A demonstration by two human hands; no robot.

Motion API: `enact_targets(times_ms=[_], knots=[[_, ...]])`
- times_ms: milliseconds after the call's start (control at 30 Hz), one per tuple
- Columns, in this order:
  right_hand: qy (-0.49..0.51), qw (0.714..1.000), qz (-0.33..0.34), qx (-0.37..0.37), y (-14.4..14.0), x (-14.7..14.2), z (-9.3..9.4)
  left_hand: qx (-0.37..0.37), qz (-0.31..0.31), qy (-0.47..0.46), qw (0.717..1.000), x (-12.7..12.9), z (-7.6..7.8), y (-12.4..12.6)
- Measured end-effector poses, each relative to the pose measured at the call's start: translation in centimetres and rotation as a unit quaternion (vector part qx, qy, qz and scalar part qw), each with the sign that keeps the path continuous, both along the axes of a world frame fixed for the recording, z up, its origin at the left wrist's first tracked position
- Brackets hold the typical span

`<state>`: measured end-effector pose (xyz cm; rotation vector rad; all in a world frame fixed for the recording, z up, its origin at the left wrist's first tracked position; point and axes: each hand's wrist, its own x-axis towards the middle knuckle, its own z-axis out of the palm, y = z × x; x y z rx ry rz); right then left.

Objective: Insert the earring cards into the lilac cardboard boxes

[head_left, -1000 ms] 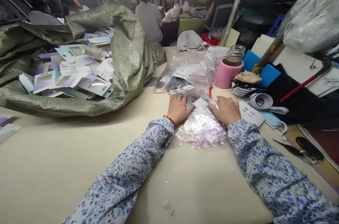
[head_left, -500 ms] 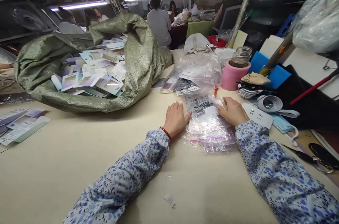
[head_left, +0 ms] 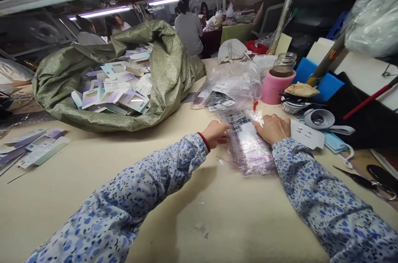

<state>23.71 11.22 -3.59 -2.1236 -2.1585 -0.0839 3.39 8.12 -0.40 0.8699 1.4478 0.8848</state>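
Lengthwise away from the person, clear bag stack [head_left: 248, 147] between both closed hands [head_left: 245, 131]

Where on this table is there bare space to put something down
Bare table lies in front of the green sack, between the flat cards at left and the stack of clear bags. Also below that stack, between both sleeves. Crowded: the right side, around the pink roll, tape and scissors.
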Motion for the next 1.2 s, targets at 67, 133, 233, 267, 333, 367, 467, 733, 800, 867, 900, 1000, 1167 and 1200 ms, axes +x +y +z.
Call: enact_targets(times_ms=[67,133,233,267,333,367,467,733,800,867,900,1000,1167,1200], knots=[[-0.004,1.000,0.010,0.008,-0.2,-0.1,-0.1,-0.014,-0.005,0.003,1.000,1.4,0.2,0.2],[-0.005,1.000,0.018,0.020,-0.3,-0.1,-0.1,-0.026,-0.008,0.008,1.000,2.5,0.6,0.3],[-0.001,0.999,0.028,0.039,-0.5,-0.1,-0.2,-0.033,-0.014,-0.006,0.999,3.4,1.2,0.2],[0.001,0.999,0.030,0.043,-0.5,-0.1,-0.2,-0.033,-0.015,-0.016,0.999,3.4,1.3,0.1],[0.013,0.998,0.033,0.042,-0.5,-0.1,-0.2,-0.030,-0.009,-0.041,0.999,3.5,1.6,0.0],[0.021,0.998,0.034,0.038,-0.5,-0.1,-0.2,-0.029,-0.003,-0.055,0.998,3.4,1.6,-0.1],[0.049,0.998,0.035,0.029,-0.6,-0.3,-0.2,-0.037,0.008,-0.098,0.994,3.3,1.6,0.0],[0.130,0.990,0.048,0.031,-1.5,-1.0,0.1,-0.040,-0.006,-0.086,0.996,3.6,-1.1,0.7],[0.163,0.985,0.039,0.042,-1.4,-0.9,0.1,-0.016,0.002,-0.073,0.997,2.9,-1.7,0.0],[0.202,0.978,0.035,0.047,-1.3,-0.8,0.0,0.009,0.002,-0.067,0.998,1.5,-1.9,-1.4],[0.223,0.973,0.040,0.047,-1.2,-0.7,-0.1,0.021,-0.002,-0.066,0.998,0.6,-2.0,-2.3],[0.278,0.958,0.070,0.023,-1.0,-0.6,0.0,0.086,-0.039,-0.064,0.993,-2.2,-2.1,-5.2],[0.550,0.794,0.225,-0.130,-2.5,-1.6,1.7,0.225,-0.003,-0.039,0.974,-4.6,-2.0,-7.1],[0.590,0.746,0.257,-0.170,-3.2,-2.1,2.1,0.254,0.017,-0.030,0.967,-4.6,-1.7,-7.0]])
